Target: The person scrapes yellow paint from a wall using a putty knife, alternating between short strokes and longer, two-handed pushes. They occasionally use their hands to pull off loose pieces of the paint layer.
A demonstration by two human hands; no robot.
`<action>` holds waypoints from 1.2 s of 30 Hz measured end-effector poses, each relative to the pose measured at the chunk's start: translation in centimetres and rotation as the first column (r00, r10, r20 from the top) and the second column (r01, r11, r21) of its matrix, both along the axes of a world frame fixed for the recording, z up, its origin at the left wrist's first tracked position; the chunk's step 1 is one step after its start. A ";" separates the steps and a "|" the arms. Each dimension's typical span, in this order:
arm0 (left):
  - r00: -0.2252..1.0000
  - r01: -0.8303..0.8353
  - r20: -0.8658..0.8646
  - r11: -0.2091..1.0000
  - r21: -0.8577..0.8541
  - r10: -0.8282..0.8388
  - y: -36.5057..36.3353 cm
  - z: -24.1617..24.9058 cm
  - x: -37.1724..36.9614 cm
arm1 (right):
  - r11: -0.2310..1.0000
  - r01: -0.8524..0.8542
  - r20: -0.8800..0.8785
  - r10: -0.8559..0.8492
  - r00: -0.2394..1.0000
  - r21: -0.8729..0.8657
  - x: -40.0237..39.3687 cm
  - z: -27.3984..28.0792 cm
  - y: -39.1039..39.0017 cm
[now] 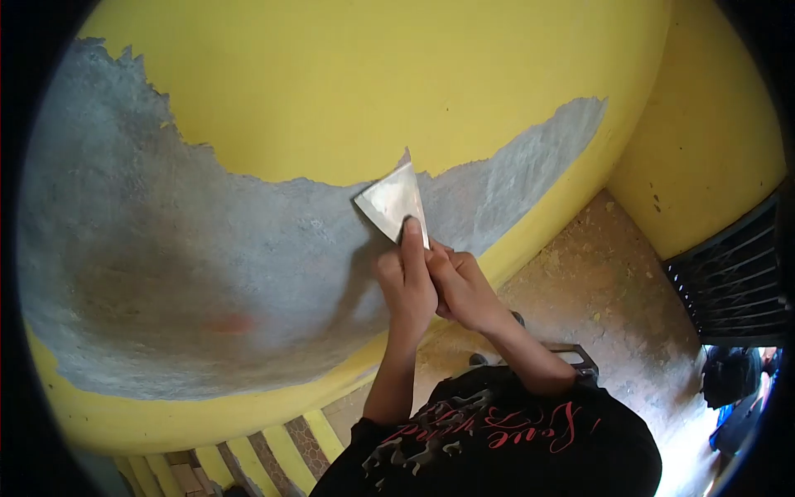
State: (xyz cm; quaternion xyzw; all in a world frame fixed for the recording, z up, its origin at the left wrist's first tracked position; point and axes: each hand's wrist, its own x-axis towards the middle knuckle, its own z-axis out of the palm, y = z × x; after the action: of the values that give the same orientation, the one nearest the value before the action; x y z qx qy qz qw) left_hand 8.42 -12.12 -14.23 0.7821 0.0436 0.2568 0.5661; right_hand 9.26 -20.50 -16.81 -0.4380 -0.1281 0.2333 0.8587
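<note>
A wide metal scraper [394, 201] has its blade edge against the wall, where the yellow paint [331, 91] meets the bare grey patch [281, 248]. My left hand [408, 277] is wrapped round the scraper's handle, its thumb stretched along the blade. Right beside it, my right hand [461, 286] is closed round the same handle, the two hands touching. The handle itself is hidden by my fingers. A small pointed notch of grey shows just above the blade's upper corner.
A dirty brown floor [613, 282] lies below the wall. Dark metal bars [733, 269] stand at the right, with dark items [733, 377] in the bright opening below them. Yellow slats [257, 455] show at the lower left.
</note>
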 end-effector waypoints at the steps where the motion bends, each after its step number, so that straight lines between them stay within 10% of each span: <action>1: 1.000 -0.009 -0.007 1.000 0.008 0.009 0.3 -0.1 0.1 | 1.000 -0.008 -0.022 0.008 1.000 -0.007 -0.5 -0.4 0.0; 36: 0.995 0.086 -0.040 0.975 -0.204 -0.096 0.1 -1.3 -0.5 | 0.957 0.179 0.217 -0.129 0.968 -0.228 -0.6 -1.4 -0.1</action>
State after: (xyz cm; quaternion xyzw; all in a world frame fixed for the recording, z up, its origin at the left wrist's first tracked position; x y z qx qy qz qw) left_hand 7.88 -12.06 -15.51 0.7278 0.0475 0.2054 0.6525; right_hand 8.67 -20.62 -18.16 -0.5708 -0.1491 0.1343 0.7962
